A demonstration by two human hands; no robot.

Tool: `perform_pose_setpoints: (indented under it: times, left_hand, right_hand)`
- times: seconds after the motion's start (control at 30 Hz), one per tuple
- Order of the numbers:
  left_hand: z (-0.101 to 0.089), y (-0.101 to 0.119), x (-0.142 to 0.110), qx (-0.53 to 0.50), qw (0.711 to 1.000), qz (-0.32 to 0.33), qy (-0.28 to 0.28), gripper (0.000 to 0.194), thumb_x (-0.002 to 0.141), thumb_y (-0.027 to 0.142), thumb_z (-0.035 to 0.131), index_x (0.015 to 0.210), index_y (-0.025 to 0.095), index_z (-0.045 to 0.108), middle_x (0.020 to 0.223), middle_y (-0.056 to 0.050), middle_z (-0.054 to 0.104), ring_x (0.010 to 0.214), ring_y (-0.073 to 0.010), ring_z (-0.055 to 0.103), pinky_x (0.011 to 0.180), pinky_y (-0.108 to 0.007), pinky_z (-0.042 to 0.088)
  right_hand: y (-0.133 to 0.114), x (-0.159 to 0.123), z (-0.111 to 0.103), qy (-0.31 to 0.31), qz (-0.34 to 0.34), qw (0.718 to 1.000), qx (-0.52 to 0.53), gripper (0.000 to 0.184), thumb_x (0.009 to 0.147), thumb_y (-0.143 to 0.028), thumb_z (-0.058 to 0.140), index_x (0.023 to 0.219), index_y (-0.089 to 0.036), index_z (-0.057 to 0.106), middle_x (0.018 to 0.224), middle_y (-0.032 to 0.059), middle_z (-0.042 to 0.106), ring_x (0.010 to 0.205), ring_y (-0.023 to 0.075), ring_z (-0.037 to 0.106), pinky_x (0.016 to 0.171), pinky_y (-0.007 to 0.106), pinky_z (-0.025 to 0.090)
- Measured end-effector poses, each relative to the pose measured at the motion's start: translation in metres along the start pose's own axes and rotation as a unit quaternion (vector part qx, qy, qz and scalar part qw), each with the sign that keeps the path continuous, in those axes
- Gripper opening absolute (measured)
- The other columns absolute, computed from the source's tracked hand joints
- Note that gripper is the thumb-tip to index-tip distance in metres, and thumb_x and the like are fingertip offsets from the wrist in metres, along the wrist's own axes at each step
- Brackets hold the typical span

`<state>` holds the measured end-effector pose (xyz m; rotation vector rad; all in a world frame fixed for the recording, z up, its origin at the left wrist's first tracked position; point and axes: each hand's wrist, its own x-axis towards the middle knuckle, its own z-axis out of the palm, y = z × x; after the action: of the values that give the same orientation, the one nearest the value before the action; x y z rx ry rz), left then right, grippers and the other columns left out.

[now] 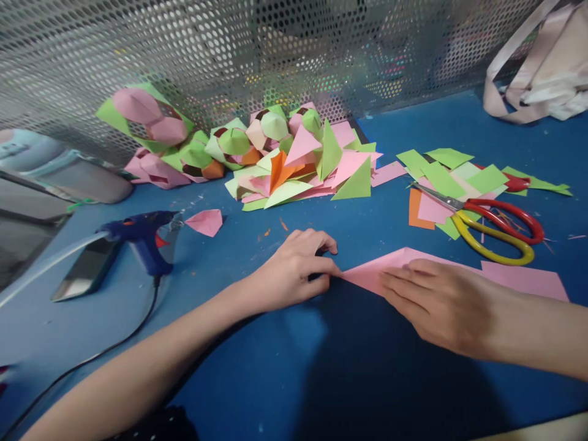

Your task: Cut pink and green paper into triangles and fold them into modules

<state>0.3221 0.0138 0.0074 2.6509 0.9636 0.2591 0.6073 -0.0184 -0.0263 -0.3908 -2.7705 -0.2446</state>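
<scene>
Pink paper (367,273), held down

From my remote post: left grip (294,272) touches its left tip, likely anchoring it; whether pinched, I cannot tell. Right grip (434,300) laid flat, fingers together, clamped on nothing, probably pressing a fold. Paper lies on the counter (257,361), partly beneath it; scissors (459,208) beyond, seemingly handy

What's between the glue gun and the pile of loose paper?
A small folded pink paper piece lies there on the blue table, in the head view.

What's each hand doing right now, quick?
Left hand: partly curled, fingertip at one end of the pink paper; grip unclear.
Right hand: open, laid flat on the pink paper.
</scene>
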Motion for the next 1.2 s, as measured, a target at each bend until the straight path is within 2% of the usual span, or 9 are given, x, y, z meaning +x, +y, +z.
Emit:
perform_pose_setpoints:
  times: [0.13, 0.2, 0.33, 0.53, 0.77, 0.93, 1.07, 1.13, 1.2]
  left_hand:
    - [0.001, 0.018, -0.003, 0.064, 0.995, 0.043, 0.064, 0.023, 0.087, 0.011, 0.050, 0.097, 0.017, 0.070, 0.113, -0.014, 0.063, 0.106, -0.0277, 0.058, 0.090, -0.047, 0.046]
    - [0.006, 0.035, -0.005, 0.028, 0.994, 0.061, 0.087, 0.031, 0.089, 0.008, 0.048, 0.116, 0.012, 0.061, 0.122, -0.018, 0.061, 0.118, -0.0271, 0.055, 0.096, -0.044, 0.048]
    - [0.025, 0.061, -0.004, -0.013, 0.995, 0.091, 0.033, 0.055, 0.094, 0.035, 0.050, 0.137, 0.003, 0.040, 0.139, -0.027, 0.049, 0.135, -0.0287, 0.043, 0.105, -0.040, 0.047]
    - [0.049, 0.061, 0.001, 0.069, 0.988, 0.118, 0.074, 0.077, 0.088, 0.054, 0.053, 0.137, -0.004, 0.035, 0.132, -0.031, 0.054, 0.131, -0.0373, 0.046, 0.105, -0.050, 0.047]
    - [0.048, 0.056, 0.008, 0.037, 0.987, 0.096, 0.122, 0.066, 0.089, 0.039, 0.059, 0.139, 0.004, 0.032, 0.126, -0.026, 0.057, 0.122, -0.0348, 0.054, 0.098, -0.050, 0.051]
    - [0.045, 0.054, 0.016, -0.063, 0.988, 0.075, 0.123, 0.053, 0.089, 0.021, 0.058, 0.136, 0.009, 0.035, 0.118, -0.021, 0.060, 0.111, -0.0273, 0.059, 0.092, -0.045, 0.053]
    - [0.045, 0.054, 0.016, -0.087, 0.985, 0.046, 0.138, 0.050, 0.086, 0.012, 0.057, 0.132, 0.010, 0.038, 0.112, -0.017, 0.061, 0.103, -0.0229, 0.060, 0.087, -0.040, 0.054]
    - [0.045, 0.055, 0.014, -0.080, 0.987, 0.043, 0.129, 0.047, 0.086, 0.012, 0.057, 0.130, 0.010, 0.040, 0.109, -0.016, 0.063, 0.101, -0.0228, 0.060, 0.087, -0.039, 0.054]
    - [0.046, 0.056, 0.014, -0.068, 0.990, 0.049, 0.115, 0.045, 0.087, 0.014, 0.057, 0.129, 0.009, 0.041, 0.109, -0.015, 0.063, 0.103, -0.0235, 0.060, 0.089, -0.040, 0.054]
  right_hand:
    - [-0.008, 0.002, -0.004, -0.020, 0.023, 0.999, -0.019, 0.040, 0.092, -0.026, 0.047, 0.119, -0.001, 0.063, 0.123, 0.0194, 0.064, 0.107, 0.0294, 0.062, 0.089, 0.042, 0.048]
    - [-0.010, 0.004, -0.007, -0.021, 0.031, 0.999, -0.014, 0.043, 0.092, -0.032, 0.048, 0.119, -0.001, 0.062, 0.120, 0.0196, 0.066, 0.106, 0.0293, 0.062, 0.087, 0.042, 0.049]
    - [-0.010, 0.006, -0.010, -0.038, 0.033, 0.999, -0.016, 0.049, 0.089, -0.040, 0.053, 0.116, -0.001, 0.064, 0.116, 0.0206, 0.067, 0.108, 0.0309, 0.061, 0.092, 0.042, 0.047]
    - [-0.010, 0.007, -0.014, -0.052, 0.040, 0.998, -0.005, 0.046, 0.090, -0.039, 0.053, 0.110, 0.000, 0.065, 0.114, 0.0217, 0.067, 0.108, 0.0321, 0.060, 0.095, 0.044, 0.046]
    - [-0.008, 0.009, -0.013, -0.007, 0.120, 0.986, 0.114, 0.022, 0.093, -0.022, 0.045, 0.095, -0.012, 0.065, 0.097, 0.0136, 0.068, 0.088, 0.0257, 0.064, 0.076, 0.042, 0.052]
    - [-0.012, 0.011, -0.004, 0.042, 0.160, 0.984, 0.067, 0.027, 0.092, -0.012, 0.041, 0.108, -0.005, 0.061, 0.111, 0.0198, 0.065, 0.104, 0.0286, 0.061, 0.082, 0.043, 0.052]
    - [-0.011, 0.015, 0.000, -0.014, 0.109, 0.994, -0.011, 0.025, 0.092, -0.015, 0.044, 0.107, -0.005, 0.062, 0.122, 0.0225, 0.060, 0.114, 0.0314, 0.054, 0.091, 0.046, 0.045]
    - [-0.010, 0.018, -0.002, -0.058, 0.076, 0.994, -0.047, 0.022, 0.092, -0.016, 0.045, 0.099, -0.008, 0.065, 0.119, 0.0211, 0.061, 0.108, 0.0324, 0.055, 0.087, 0.047, 0.044]
    - [-0.011, 0.019, -0.004, -0.082, 0.098, 0.990, -0.061, 0.024, 0.094, -0.018, 0.043, 0.101, -0.010, 0.065, 0.117, 0.0190, 0.062, 0.097, 0.0305, 0.057, 0.079, 0.045, 0.045]
